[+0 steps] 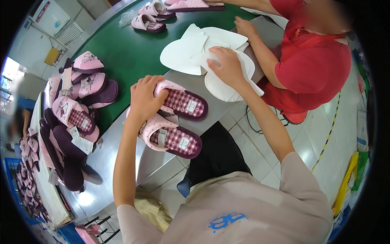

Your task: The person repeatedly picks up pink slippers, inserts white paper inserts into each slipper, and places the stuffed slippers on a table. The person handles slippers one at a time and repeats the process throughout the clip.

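Observation:
A pair of pink dotted slippers with plum soles and checked insoles lies at the metal table edge before me: the far slipper (185, 103) and the near slipper (178, 140). My left hand (146, 97) is closed over the toe end of the far slipper, its thumb at the opening; its palm hides part of both uppers. To the right, my right hand (227, 67) rests on a loose pile of white sole-shaped sheets (185, 51), thumb and fingers apart. A small label sits on each insole, and a tag (172, 118) shows between the slippers.
More pink slippers (91, 85) are heaped at left, some with paper tags (82, 142). Another pair (148, 23) lies on the green belt (115, 44) at the back. At right sits a co-worker in a red shirt (315, 61), one hand (245, 28) beside the white pile.

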